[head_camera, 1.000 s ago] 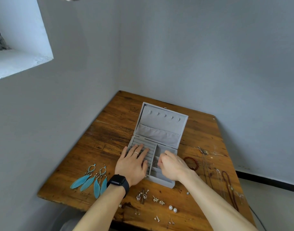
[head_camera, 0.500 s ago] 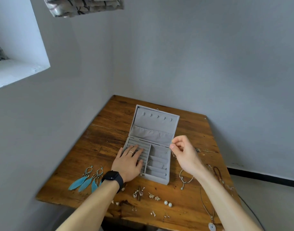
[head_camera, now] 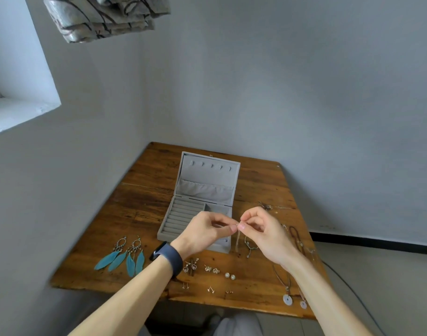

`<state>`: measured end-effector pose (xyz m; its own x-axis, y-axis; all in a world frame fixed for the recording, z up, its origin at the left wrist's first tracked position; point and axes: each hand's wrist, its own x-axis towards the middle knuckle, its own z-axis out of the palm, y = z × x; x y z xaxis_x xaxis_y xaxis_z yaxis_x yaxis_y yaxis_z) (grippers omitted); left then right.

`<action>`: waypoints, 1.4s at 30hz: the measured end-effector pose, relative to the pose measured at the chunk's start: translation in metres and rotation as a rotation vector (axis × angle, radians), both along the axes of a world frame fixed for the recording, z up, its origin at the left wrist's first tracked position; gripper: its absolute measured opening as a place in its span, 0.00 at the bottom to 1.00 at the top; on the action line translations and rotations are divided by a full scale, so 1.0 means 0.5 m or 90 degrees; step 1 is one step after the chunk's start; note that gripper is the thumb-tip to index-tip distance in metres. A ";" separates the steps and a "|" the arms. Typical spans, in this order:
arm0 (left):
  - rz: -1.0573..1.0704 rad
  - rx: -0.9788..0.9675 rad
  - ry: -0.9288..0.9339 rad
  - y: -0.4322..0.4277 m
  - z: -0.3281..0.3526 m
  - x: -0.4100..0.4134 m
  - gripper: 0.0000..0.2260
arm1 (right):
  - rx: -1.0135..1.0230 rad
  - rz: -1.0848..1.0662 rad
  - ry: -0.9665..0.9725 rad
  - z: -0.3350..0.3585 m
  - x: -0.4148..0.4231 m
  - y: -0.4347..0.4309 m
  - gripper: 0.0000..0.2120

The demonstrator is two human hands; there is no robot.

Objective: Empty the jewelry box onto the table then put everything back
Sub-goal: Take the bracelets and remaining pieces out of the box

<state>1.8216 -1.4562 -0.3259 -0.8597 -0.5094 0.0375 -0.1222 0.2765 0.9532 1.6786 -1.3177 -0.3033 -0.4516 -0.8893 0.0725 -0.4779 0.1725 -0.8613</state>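
jewelry box: grey, lid open and upright, in the middle of the wooden table | left hand: fingers curled, pinches a thin chain | right hand: pinches the same chain, fingertips meeting the left's

Single head-worn wide-angle view, looking forward and down, table close below

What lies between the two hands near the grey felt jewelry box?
Head view: a thin silver chain, pinched by the left hand and right hand, dangling.
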 end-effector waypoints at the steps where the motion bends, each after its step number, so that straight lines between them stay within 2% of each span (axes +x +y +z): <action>1: 0.007 -0.009 0.012 0.005 -0.001 0.002 0.06 | 0.001 0.001 0.003 0.001 0.000 0.008 0.04; 4: 0.023 -0.046 0.019 0.016 -0.007 0.008 0.02 | 0.007 -0.002 0.026 -0.002 0.001 0.028 0.05; 10: -0.009 -0.116 -0.053 0.024 0.011 0.017 0.02 | 0.032 -0.003 0.075 -0.011 0.009 0.061 0.07; 15: -0.046 -0.304 -0.120 0.029 0.042 0.014 0.03 | 0.080 0.024 0.111 -0.012 0.013 0.075 0.08; 20: -0.096 -0.410 -0.173 0.040 0.076 -0.002 0.01 | 0.050 0.044 0.069 -0.004 0.019 0.079 0.09; 27: -0.111 -0.408 -0.204 0.037 0.097 -0.006 0.02 | 0.086 0.075 0.058 -0.014 0.015 0.089 0.03; 29: -0.110 -0.400 -0.209 0.035 0.095 -0.004 0.03 | 0.076 0.058 0.028 -0.026 0.015 0.098 0.04; 33: -0.135 -0.383 -0.225 0.041 0.090 -0.007 0.05 | 0.041 0.037 -0.015 -0.037 0.019 0.105 0.12; 36: -0.147 -0.379 -0.230 0.045 0.089 -0.012 0.05 | 0.043 0.030 -0.004 -0.048 0.024 0.098 0.05; 39: -0.146 -0.391 -0.241 0.043 0.084 -0.016 0.05 | 0.014 -0.007 -0.042 -0.054 0.025 0.102 0.06; 42: -0.131 -0.426 -0.257 0.041 0.068 -0.018 0.05 | 0.034 0.015 -0.102 -0.059 0.030 0.114 0.06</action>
